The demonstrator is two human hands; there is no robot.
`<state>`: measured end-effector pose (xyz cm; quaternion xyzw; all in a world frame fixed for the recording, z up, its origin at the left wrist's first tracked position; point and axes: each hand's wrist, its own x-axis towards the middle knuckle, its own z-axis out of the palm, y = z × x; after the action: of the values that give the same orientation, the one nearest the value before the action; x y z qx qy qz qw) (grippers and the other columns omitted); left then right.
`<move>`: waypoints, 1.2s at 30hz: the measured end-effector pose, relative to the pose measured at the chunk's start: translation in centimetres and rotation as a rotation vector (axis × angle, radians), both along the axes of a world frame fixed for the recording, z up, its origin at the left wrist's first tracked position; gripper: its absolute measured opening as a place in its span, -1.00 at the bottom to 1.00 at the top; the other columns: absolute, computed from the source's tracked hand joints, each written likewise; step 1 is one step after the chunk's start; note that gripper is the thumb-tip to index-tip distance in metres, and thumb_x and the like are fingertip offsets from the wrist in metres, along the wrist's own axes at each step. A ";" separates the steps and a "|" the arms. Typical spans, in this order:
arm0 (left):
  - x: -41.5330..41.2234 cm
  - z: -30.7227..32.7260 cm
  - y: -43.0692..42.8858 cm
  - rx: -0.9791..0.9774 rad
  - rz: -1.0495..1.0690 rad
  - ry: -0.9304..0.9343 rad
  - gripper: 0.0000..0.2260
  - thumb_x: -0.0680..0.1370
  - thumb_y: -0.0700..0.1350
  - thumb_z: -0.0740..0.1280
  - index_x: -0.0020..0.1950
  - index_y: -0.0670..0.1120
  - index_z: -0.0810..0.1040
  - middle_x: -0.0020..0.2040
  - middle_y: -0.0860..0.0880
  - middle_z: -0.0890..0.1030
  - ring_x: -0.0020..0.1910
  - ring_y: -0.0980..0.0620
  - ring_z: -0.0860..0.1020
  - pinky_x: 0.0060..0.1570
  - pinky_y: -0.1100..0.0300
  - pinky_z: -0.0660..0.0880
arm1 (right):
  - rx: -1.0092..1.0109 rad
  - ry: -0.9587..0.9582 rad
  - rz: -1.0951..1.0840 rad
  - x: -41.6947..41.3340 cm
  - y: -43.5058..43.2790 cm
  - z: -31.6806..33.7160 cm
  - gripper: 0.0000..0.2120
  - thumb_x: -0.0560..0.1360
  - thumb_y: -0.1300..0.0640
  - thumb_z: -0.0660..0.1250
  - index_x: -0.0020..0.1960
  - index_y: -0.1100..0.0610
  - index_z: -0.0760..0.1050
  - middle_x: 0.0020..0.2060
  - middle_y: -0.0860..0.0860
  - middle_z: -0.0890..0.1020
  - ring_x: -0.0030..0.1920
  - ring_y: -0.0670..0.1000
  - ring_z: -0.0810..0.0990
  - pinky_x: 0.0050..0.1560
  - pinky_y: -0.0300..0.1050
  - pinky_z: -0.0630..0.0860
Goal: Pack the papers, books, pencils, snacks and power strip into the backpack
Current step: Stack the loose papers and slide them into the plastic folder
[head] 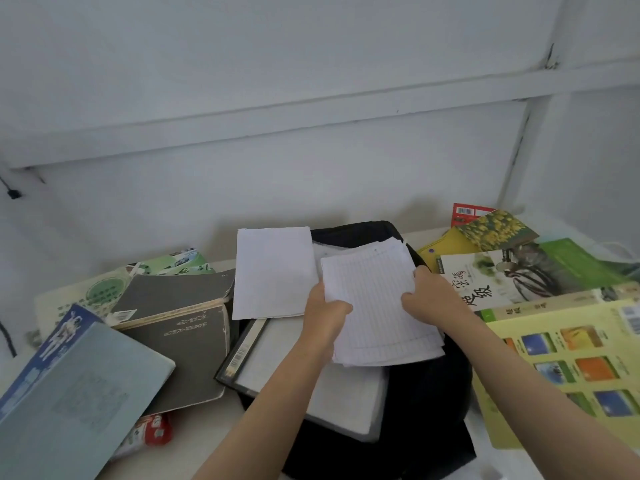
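A black backpack (436,393) lies on the white desk in the middle of the view. Above it I hold a stack of lined papers (374,299) with both hands: my left hand (325,313) grips its left edge, my right hand (429,292) its right edge. A blank white sheet (273,271) lies to the left of the stack. Under the papers a black-edged book (249,348) rests on the backpack. A thick grey book (187,334) and a blue-grey book (69,393) lie at the left. A red-and-white snack packet (152,434) peeks out below them.
Several colourful books (519,271) and a yellow booklet (571,358) are piled at the right. Green-printed books (104,289) lie at the back left. A white wall with a ledge stands close behind the desk (194,445). A black cable (7,337) hangs at the far left.
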<state>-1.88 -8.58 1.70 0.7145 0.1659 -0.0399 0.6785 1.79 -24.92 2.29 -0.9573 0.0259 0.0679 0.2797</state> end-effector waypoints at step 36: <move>5.5 1.3 12.7 0.438 0.233 -0.033 -0.58 0.44 -0.46 0.19 0.23 -0.16 0.49 0.28 -0.15 0.39 0.14 -0.06 0.39 -0.09 0.24 0.39 | 0.322 0.027 0.325 7.3 11.6 -0.7 -0.40 0.51 0.30 0.23 0.51 0.11 0.15 0.43 0.07 0.30 0.40 0.05 0.30 0.33 -0.17 0.26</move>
<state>3.64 4.13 3.00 0.8211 0.2406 0.0873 0.5102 9.09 -13.30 1.57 -0.8909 -0.1364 0.1281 0.4139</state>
